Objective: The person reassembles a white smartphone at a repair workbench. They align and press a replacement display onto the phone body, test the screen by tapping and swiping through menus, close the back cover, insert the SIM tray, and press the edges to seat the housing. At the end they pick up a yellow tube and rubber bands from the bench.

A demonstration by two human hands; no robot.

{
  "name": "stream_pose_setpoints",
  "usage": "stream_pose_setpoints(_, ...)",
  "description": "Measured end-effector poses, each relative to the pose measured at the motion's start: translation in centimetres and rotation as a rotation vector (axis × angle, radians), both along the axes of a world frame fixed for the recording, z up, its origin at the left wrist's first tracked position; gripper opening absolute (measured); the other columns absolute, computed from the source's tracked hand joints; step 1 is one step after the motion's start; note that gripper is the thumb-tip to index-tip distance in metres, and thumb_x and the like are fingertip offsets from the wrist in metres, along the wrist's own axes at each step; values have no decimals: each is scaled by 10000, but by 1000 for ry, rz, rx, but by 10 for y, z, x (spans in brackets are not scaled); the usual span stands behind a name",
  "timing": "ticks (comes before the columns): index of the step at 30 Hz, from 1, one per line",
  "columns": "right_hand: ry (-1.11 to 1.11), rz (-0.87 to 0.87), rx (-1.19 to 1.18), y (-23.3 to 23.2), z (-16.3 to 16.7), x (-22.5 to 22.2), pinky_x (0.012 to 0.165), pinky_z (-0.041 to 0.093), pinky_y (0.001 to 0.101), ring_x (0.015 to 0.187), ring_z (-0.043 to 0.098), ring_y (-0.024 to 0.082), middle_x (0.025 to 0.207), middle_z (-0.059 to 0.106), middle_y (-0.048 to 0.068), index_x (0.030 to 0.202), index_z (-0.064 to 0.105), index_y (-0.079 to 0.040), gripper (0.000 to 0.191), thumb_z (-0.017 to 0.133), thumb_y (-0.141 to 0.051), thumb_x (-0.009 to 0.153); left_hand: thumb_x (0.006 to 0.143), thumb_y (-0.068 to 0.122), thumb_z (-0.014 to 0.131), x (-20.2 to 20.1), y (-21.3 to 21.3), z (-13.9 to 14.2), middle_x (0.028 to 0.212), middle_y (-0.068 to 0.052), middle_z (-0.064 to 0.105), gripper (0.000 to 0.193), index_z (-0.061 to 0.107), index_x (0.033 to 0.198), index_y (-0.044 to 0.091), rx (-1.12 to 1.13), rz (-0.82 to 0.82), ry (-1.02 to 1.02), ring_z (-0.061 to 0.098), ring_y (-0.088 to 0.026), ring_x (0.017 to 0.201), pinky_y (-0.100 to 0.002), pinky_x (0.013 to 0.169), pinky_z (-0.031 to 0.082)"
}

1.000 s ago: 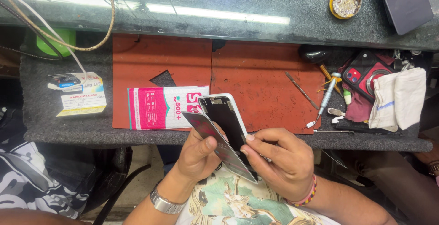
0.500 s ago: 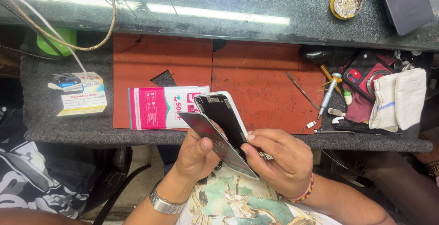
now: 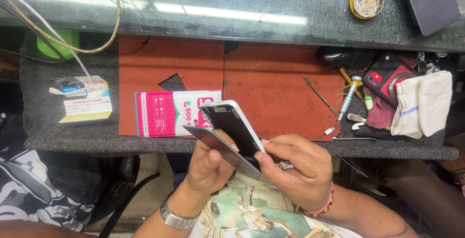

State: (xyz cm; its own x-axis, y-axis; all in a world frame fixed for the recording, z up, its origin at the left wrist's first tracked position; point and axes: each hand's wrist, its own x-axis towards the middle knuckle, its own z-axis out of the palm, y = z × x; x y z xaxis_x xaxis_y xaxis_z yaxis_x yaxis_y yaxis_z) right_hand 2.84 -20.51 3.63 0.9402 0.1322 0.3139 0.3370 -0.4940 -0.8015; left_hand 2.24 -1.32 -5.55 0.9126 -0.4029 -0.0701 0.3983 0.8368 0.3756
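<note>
phone (image 3: 232, 129) before mat (image 3: 281, 88), packet (image 3: 167, 113) left, tools (image 3: 346, 100) right

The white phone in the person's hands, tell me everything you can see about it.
The white phone is a slim body with a white rim and rounded corners, its dark inside facing the camera. It tilts up and away over the bench edge. A thin dark screen panel is hinged open below it, apart at the left. The left hand pinches the panel from below; the right hand grips the phone's lower right end.
</note>
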Motion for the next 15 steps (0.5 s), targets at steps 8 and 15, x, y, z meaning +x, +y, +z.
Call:
stream_pose_setpoints(8,-22,8,5,-4,-2,4,608,542,259,704,712,159,856,719,96,952,728,1,176,829,-13,808,954,287,827,-8,-4,-7,1058,-138,709,388,654,1092,-32,25,-10,27,679,-213,1028,-360,956,529)
stream_pose_setpoints(15,-59,-44,13,-4,-11,4,564,529,238,681,713,136,836,726,91,964,704,-10,213,842,-33,803,948,315,816,-6,-2,-10,1038,-134,699,441,640,1123,-49,32,6,16,670,-198,1000,-343,929,525)
